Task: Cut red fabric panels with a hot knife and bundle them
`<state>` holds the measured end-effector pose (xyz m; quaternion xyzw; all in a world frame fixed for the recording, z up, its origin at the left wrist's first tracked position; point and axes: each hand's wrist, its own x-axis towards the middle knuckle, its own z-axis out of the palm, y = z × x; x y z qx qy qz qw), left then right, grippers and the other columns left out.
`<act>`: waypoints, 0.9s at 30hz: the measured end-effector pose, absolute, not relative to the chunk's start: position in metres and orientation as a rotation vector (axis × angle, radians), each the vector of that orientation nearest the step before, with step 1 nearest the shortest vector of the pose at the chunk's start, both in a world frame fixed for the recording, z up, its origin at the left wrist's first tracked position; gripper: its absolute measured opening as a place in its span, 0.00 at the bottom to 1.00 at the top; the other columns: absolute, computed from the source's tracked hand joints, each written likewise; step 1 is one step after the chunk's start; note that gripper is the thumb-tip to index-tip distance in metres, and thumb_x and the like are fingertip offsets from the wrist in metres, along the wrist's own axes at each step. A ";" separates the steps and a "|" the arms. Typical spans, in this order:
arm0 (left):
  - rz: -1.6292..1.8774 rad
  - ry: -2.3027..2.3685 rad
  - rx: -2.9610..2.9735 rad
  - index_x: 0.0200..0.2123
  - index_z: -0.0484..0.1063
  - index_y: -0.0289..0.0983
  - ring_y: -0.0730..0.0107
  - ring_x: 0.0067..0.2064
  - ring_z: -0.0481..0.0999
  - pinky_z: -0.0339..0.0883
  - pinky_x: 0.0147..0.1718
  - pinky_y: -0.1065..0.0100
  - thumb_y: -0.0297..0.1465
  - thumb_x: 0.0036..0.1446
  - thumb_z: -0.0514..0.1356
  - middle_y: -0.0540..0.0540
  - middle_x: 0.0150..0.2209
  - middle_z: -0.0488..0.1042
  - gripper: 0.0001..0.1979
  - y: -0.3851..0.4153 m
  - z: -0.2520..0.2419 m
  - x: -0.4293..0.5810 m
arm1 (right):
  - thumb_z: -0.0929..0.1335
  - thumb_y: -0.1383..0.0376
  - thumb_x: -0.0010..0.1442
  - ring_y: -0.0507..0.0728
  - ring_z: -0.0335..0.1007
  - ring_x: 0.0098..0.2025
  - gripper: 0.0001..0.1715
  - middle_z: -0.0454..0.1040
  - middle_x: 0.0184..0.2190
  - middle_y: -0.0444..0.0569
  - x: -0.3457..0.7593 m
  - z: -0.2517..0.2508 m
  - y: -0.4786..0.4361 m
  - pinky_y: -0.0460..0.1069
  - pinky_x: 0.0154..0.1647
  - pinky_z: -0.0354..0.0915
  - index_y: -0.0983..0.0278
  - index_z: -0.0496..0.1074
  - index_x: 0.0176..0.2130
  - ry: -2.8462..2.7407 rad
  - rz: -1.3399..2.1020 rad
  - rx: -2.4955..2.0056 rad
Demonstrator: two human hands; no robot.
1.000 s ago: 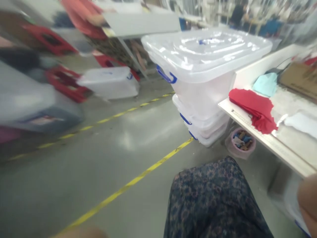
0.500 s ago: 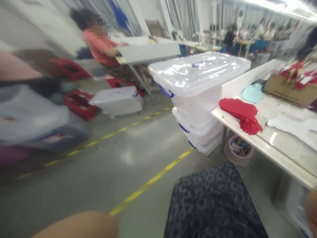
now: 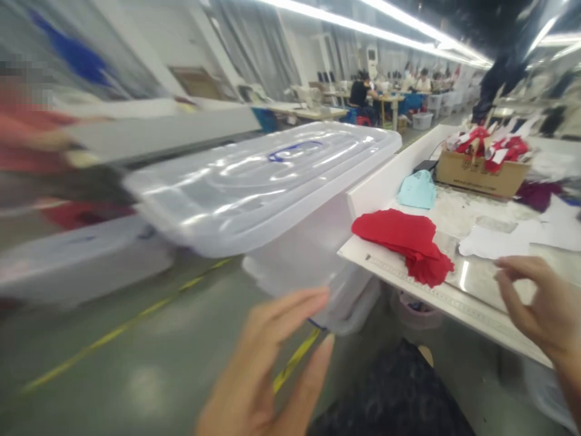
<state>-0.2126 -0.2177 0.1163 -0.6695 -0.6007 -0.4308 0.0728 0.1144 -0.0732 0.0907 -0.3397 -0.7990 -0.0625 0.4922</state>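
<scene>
My left hand [image 3: 272, 363] is raised over the floor in front of the stacked plastic boxes. Its thumb and fingers are apart, with nothing between them. At the right, my right hand [image 3: 535, 309] hovers at the table's front edge, its thumb and index finger loosely curved with the tips close together. I see nothing held in it. The white fabric piece [image 3: 494, 241] lies just beyond its fingertips; whether they touch is unclear. A crumpled red fabric piece [image 3: 403, 239] rests on the table corner between my hands.
A big lidded clear box [image 3: 254, 181] tops a stack left of the white table [image 3: 467, 303]. On the table are light-blue fabric [image 3: 417, 189] and a cardboard box [image 3: 476, 175] of red and white pieces. A blurred person [image 3: 27, 139] sits at far left.
The view has swung right and come nearer to the table and box stack. Both my hands have risen into view, the right one over the table edge.
</scene>
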 end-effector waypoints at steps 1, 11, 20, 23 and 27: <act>-1.267 -1.795 -2.108 0.60 0.69 0.54 0.56 0.49 0.80 0.79 0.47 0.57 0.30 0.65 0.57 0.49 0.51 0.77 0.22 -0.199 0.107 -0.214 | 0.68 0.70 0.65 0.52 0.73 0.28 0.12 0.78 0.35 0.46 0.115 0.082 -0.062 0.47 0.30 0.69 0.59 0.72 0.48 -1.987 -0.226 -0.844; -1.240 -1.334 -2.692 0.55 0.72 0.36 0.63 0.54 0.78 0.72 0.56 0.66 0.20 0.65 0.55 0.42 0.48 0.79 0.18 -0.068 0.055 -0.162 | 0.67 0.64 0.65 0.61 0.73 0.44 0.12 0.79 0.42 0.52 0.168 0.047 -0.015 0.52 0.40 0.71 0.63 0.73 0.49 -2.079 -0.378 -1.496; -0.949 -1.084 -3.287 0.58 0.69 0.30 0.55 0.61 0.71 0.66 0.62 0.56 0.25 0.65 0.51 0.35 0.57 0.74 0.19 -0.022 0.113 -0.033 | 0.62 0.69 0.63 0.62 0.74 0.39 0.15 0.81 0.35 0.51 0.210 0.039 -0.001 0.56 0.41 0.69 0.62 0.77 0.43 -2.097 0.047 -1.655; -1.105 -1.131 -3.186 0.58 0.68 0.31 0.57 0.61 0.70 0.64 0.63 0.59 0.25 0.66 0.51 0.36 0.58 0.73 0.19 -0.022 0.130 -0.028 | 0.62 0.65 0.67 0.60 0.76 0.37 0.15 0.81 0.35 0.50 0.201 0.062 0.004 0.53 0.40 0.69 0.61 0.77 0.42 -1.997 0.208 -1.596; -1.418 -1.575 -2.791 0.65 0.59 0.32 0.53 0.66 0.64 0.64 0.63 0.53 0.31 0.69 0.54 0.31 0.62 0.67 0.24 -0.021 0.134 -0.063 | 0.64 0.50 0.67 0.60 0.77 0.37 0.20 0.81 0.34 0.49 0.168 0.112 0.010 0.51 0.39 0.71 0.60 0.79 0.39 -1.709 0.808 -1.658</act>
